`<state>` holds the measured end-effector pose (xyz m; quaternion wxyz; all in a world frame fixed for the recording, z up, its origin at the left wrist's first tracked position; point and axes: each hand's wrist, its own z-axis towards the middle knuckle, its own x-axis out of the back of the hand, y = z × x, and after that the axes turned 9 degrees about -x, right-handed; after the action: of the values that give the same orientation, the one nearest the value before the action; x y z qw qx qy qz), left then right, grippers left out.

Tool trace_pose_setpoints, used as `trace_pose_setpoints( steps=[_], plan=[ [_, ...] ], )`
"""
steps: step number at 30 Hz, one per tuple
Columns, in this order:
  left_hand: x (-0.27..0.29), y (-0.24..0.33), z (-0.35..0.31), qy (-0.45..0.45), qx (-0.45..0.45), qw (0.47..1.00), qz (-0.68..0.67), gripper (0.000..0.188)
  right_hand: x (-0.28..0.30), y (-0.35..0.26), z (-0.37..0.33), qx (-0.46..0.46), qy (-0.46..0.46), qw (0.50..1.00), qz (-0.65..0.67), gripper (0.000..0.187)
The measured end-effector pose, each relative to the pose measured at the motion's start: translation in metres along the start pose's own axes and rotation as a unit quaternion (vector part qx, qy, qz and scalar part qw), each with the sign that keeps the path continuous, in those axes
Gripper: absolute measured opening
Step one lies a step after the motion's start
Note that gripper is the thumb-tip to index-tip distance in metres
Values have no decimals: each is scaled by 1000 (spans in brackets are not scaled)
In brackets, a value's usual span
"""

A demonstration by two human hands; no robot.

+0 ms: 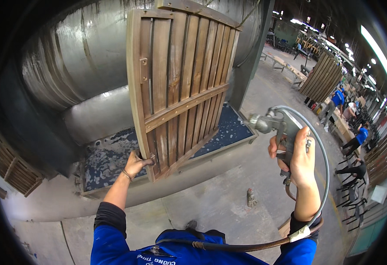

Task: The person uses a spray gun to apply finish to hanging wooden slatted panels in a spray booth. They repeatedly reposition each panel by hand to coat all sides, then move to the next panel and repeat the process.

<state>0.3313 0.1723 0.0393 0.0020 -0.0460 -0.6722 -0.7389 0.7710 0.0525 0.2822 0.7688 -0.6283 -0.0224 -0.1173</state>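
A brown slatted wooden panel (180, 88) hangs upright and slightly turned in front of me, with cords at its top. My left hand (137, 163) is closed on the panel's lower left corner, thumb against the frame. On the right, my right hand (300, 154) is wrapped round the grip of a metal spray gun (270, 124). The gun's nozzle points left toward the panel and stands apart from it. A grey hose (323, 163) curves from the gun down past my right forearm. A thicker dark hose (242, 247) crosses in front of my body.
Behind the panel, a trough (109, 165) of dark liquid with pale foam lies below a curved metal wall (83, 48). Another slatted panel (14, 163) leans at far left. A small dirty object (251, 198) is on the floor. Farther right, people in blue work near benches (286, 66).
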Motion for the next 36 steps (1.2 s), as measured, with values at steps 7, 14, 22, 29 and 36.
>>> trace_pose_setpoints(
  steps=[7,14,22,29,36],
  plan=[
    [-33,-45,60,-5,7,1000,26,51,4,-11,91,-109,53,982,-145,53],
    [-57,-56,75,41,30,999,-4,48,82,52,190,-52,209,962,-168,64],
    [-24,-86,104,95,51,994,15,58,158,135,227,16,235,967,-94,57],
    [-20,-5,175,409,-271,866,96,51,166,143,258,64,231,969,60,53],
    [-58,91,200,404,-301,843,189,63,159,138,266,186,222,953,92,61]
  ],
)
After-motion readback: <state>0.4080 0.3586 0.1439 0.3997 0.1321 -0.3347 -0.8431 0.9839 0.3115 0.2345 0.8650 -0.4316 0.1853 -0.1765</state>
